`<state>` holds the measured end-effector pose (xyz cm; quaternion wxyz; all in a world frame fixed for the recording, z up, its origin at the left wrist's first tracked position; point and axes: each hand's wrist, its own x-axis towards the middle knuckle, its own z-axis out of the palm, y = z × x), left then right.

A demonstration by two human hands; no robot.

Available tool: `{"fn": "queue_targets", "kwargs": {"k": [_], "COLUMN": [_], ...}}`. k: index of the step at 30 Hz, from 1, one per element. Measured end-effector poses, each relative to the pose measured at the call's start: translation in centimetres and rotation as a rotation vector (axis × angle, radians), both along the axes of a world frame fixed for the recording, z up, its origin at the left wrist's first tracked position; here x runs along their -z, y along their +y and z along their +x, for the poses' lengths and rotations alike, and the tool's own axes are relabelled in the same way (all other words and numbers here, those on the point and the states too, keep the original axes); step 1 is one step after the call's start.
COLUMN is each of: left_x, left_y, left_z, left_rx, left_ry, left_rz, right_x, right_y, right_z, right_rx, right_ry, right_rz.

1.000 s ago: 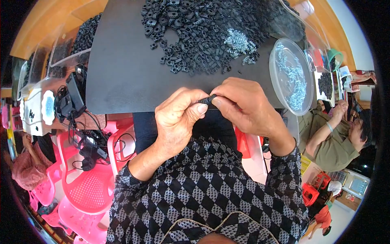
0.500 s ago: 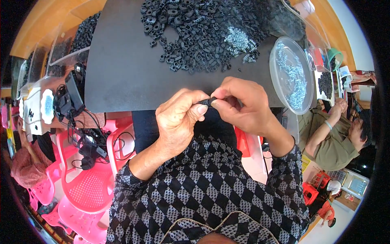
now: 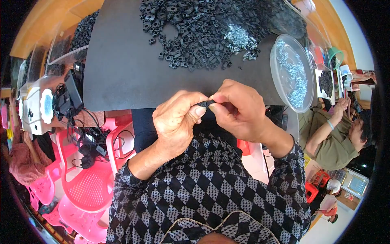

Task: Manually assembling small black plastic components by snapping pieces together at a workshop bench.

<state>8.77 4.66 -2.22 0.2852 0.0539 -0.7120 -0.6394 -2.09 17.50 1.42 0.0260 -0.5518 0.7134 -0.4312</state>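
Note:
Just over the near edge of the dark table point(image 3: 118, 85), a small black plastic part point(image 3: 204, 104) is pinched between both hands. My left hand point(image 3: 175, 118) is closed on its left end, thumb below and forefinger above. The fingertips of my right hand point(image 3: 240, 110) press together at its right end; whether they also hold something tiny there is hidden. Farther back on the table spreads a big heap of similar black plastic parts point(image 3: 195, 36). A small pile of silvery springs point(image 3: 239, 38) lies on its right side. More springs fill part of a round clear plastic dish point(image 3: 277, 77) at the right.
Clear bins point(image 3: 67, 55) of black parts stand at the left, beside a black adapter with tangled cables point(image 3: 75, 91). Pink plastic chairs point(image 3: 87, 185) are below left. A co-worker in an olive shirt point(image 3: 337, 140) sits at the right; another person in pink point(image 3: 26, 162) is far left.
My right fingers have drawn in slightly toward the left, closer to my left fingertips. The black part stays in my left hand. At the lower right, a distant person now shows a pale sheet.

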Motion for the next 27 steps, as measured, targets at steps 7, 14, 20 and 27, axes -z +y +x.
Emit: {"fn": "queue_targets", "kwargs": {"k": [7, 14, 20, 27], "left_x": [0.1, 0.0, 0.4, 0.2], "left_y": [-0.3, 0.5, 0.0, -0.4], "left_z": [0.2, 0.1, -0.1, -0.3], "left_rx": [-0.005, -0.034, -0.061, -0.132], "left_ry": [-0.021, 0.005, 0.021, 0.021], "left_rz": [-0.023, 0.006, -0.002, -0.222], "right_x": [-0.4, -0.1, -0.1, -1.6], "right_y": [0.2, 0.3, 0.3, 0.1], "right_z": [0.2, 0.3, -0.1, -0.4], "right_rx": [-0.023, -0.027, -0.028, 0.05], "right_ry": [-0.004, -0.075, -0.179, -0.962], "right_rz": [-0.01, -0.032, -0.022, 0.131]}}
